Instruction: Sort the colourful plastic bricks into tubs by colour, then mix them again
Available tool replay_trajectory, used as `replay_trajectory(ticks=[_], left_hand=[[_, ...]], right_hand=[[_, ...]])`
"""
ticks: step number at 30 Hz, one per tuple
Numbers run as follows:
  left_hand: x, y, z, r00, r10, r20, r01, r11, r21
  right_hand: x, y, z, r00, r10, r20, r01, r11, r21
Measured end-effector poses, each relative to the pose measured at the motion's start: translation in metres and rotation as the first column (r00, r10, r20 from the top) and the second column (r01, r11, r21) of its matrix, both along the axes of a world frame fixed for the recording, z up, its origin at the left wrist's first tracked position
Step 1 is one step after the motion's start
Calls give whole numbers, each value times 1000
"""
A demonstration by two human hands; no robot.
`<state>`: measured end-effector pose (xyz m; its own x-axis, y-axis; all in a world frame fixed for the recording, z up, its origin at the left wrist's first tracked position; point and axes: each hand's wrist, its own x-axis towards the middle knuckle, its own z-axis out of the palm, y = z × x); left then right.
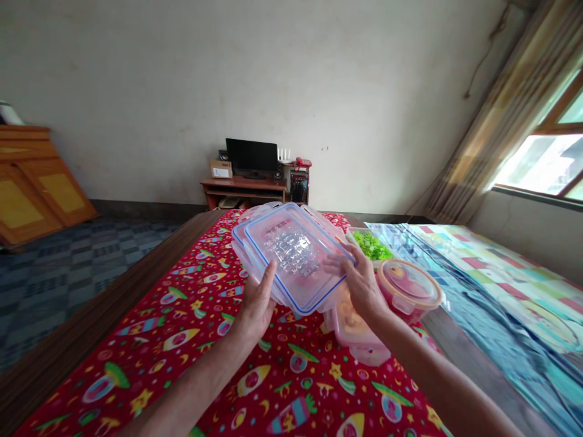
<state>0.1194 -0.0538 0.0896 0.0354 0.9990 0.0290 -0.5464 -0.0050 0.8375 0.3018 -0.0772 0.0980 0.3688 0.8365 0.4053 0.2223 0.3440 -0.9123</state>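
Note:
Several clear plastic container lids [298,258], the top one edged with a blue seal, are stacked and tilted between my two hands. My left hand [260,300] grips the stack at its near left edge, thumb on top. On the right edge, my right hand [362,279] holds the lids, its fingers showing through the clear plastic underneath. Just beyond my right wrist stands a round lidded container [410,285] with an orange rim and reddish contents. A rectangular container [359,334] with yellowish contents lies partly hidden under my right forearm. Behind it, another container holds green leaves [371,244].
A red patterned cloth [191,340] covers the table. Blue fabric and a checkered spread [510,261] lie to the right. By the back wall stands a small desk with a monitor [252,158]. A wooden cabinet [40,188] is at far left, a curtained window at right.

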Motion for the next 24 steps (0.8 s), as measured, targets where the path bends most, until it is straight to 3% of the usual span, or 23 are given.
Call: replay_trajectory(ticks=[1, 3, 6, 8, 10, 12, 13, 15, 17, 20, 22, 24], left_hand=[[-1, 1, 0, 1000, 27, -1, -27, 1000, 1], [-5, 3, 2, 999, 50, -5, -50, 999, 1], [-11, 10, 9, 999, 14, -39, -15, 999, -42], [-18, 15, 16, 998, -18, -53, 13, 995, -97], [-28, 22, 26, 999, -40, -22, 36, 988, -151], [-40, 29, 36, 999, -36, 40, 43, 983, -179], [-48, 32, 41, 998, -19, 67, 31, 984, -178], [-62, 39, 50, 992, 80, 95, -67, 989, -132], [-73, 45, 55, 977, 191, 94, -183, 979, -86], [-83, 49, 57, 955, 292, 54, -286, 953, -98], [-85, 51, 56, 955, 295, 40, -289, 951, -111], [-87, 52, 54, 964, 263, 48, -258, 962, -90]], right_hand=[[1, -3, -2, 986, -51, 159, 59, 997, -45], [10, -8, -1, 864, -126, 487, 188, 979, -80], [26, -10, 8, 659, -88, 747, 216, 973, -76], [34, -8, 15, 667, 27, 745, 119, 983, -142], [40, -2, 22, 757, 113, 644, 27, 979, -203], [44, 10, 27, 803, 114, 585, 16, 977, -213], [44, 18, 29, 778, 109, 619, 32, 977, -212], [39, 37, 28, 615, 139, 776, 65, 972, -226], [25, 60, 22, 375, 200, 905, 69, 968, -243], [-10, 92, 6, 93, 258, 962, 13, 965, -260], [-35, 110, -7, -25, 269, 963, 10, 963, -269], [-54, 121, -17, -69, 277, 959, 49, 961, -274]])
